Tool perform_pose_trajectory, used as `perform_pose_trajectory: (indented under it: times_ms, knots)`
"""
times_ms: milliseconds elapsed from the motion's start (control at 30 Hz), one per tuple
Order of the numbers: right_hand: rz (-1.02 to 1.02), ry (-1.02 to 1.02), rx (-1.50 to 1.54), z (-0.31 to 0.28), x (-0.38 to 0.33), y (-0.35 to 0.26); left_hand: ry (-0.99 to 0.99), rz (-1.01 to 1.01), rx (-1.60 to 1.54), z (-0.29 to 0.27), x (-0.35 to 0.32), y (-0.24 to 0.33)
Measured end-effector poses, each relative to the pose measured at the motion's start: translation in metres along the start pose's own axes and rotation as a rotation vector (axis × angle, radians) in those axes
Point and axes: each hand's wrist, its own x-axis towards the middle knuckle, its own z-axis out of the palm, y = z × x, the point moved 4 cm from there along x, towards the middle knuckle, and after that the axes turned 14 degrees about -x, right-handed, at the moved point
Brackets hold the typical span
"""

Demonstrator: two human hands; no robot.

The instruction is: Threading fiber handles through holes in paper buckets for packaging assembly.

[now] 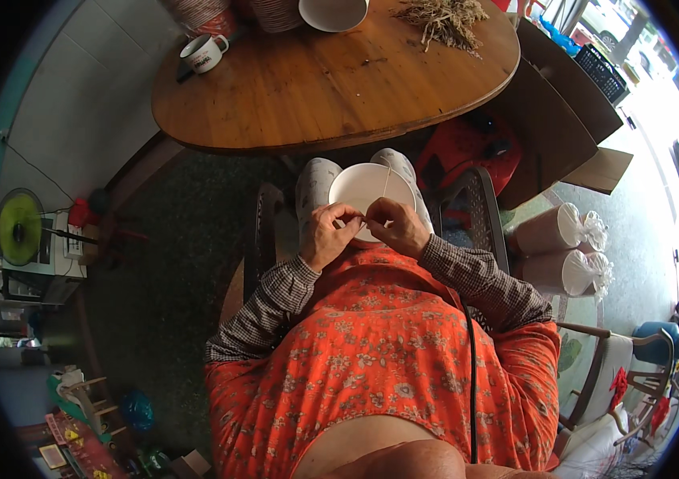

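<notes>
On my lap, between my knees, rests a round white paper tub (355,185) with its mouth facing up. My left hand (328,233) and my right hand (397,227) meet over its near rim, fingertips pinched close together. A thin pale strand (387,182) rises from the right fingers across the tub's inside. Something small and dark is between the fingertips, too small to name. Both hands are closed in a pinch. Ahead on the wooden table (339,96) lies a bundle of dry, straw-coloured stalks (443,20).
A white mug (203,53), stacked tubs (195,12) and a single white tub (334,14) stand on the table. Cardboard (551,120) leans at the right. Bagged stacks of tubs (555,271) lie on the floor. Armrests (483,211) flank me; a green fan (20,226) stands left.
</notes>
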Motion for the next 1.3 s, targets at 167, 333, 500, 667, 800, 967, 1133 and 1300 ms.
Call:
perform_pose_trajectory:
  times_ms: [167,333,500,667,800,967,1133,1300]
  knots:
    - [0.003,-0.011,-0.044,0.001,0.001,-0.002,-0.011,-0.284,-0.35,-0.002,-0.004,-0.005]
    - [-0.003,0.003,-0.072,0.005,0.001,-0.006,-0.12,-0.438,-0.396,-0.008,-0.004,-0.005]
    - [-0.037,-0.015,0.18,0.012,0.001,0.0,-0.173,-0.601,-0.619,-0.011,-0.008,-0.014]
    - [-0.082,-0.036,-0.023,0.006,-0.003,-0.015,-0.099,-0.682,-0.809,-0.011,-0.017,-0.033]
    - [-0.153,0.052,-0.133,0.002,-0.004,-0.014,-0.09,-0.684,-0.839,-0.008,-0.016,-0.031]
    - [-0.145,0.102,-0.187,0.001,-0.003,-0.011,-0.014,-0.58,-0.69,-0.004,-0.015,-0.016]
    - [-0.019,0.002,-0.162,-0.007,0.0,-0.01,-0.056,-0.306,-0.221,-0.001,-0.009,-0.014]
    - [-0.094,0.029,-0.237,-0.008,0.0,-0.001,-0.049,-0.228,-0.202,-0.002,-0.009,-0.008]
